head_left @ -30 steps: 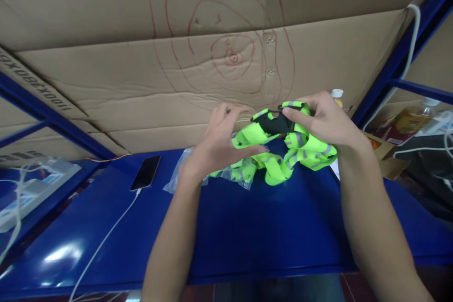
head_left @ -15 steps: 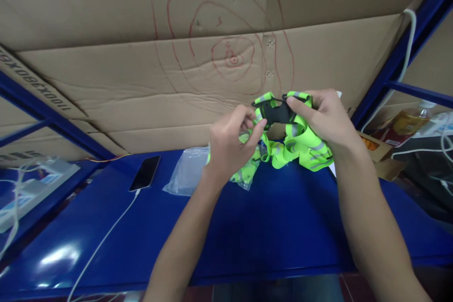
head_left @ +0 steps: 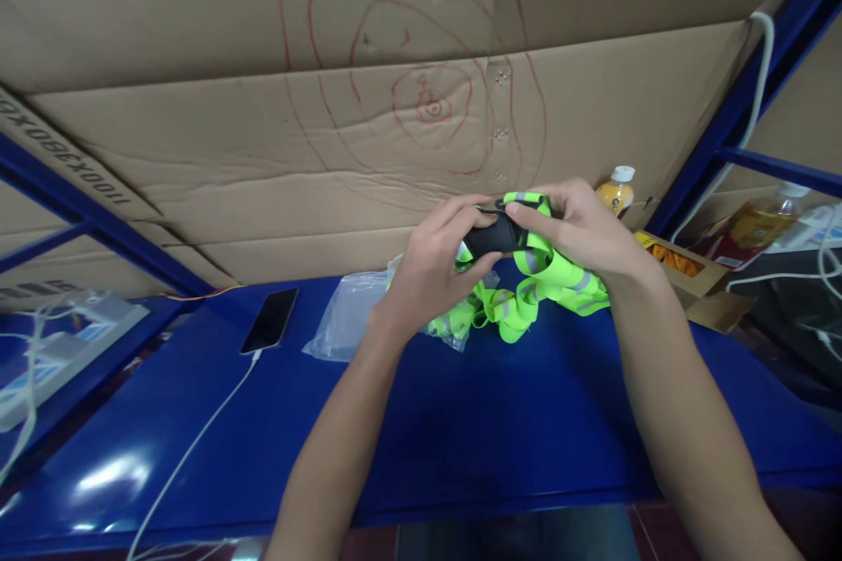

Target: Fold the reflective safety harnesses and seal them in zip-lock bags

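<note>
Our left hand (head_left: pixel 431 267) and right hand (head_left: pixel 579 232) pinch the black buckle (head_left: pixel 490 238) from nine and three o'clock, the green strap (head_left: pixel 526 298) trailing onto the table (head_left: pixel 460 421). We judge buckle work underway, needing steady alignment.

Head camera: forward-down, close behind left hand (head_left: pixel 431 267), right hand (head_left: pixel 579 232), facing cardboard (head_left: pixel 197 131).

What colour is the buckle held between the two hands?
Black buckle, on a neon-green strap; head view.
</note>
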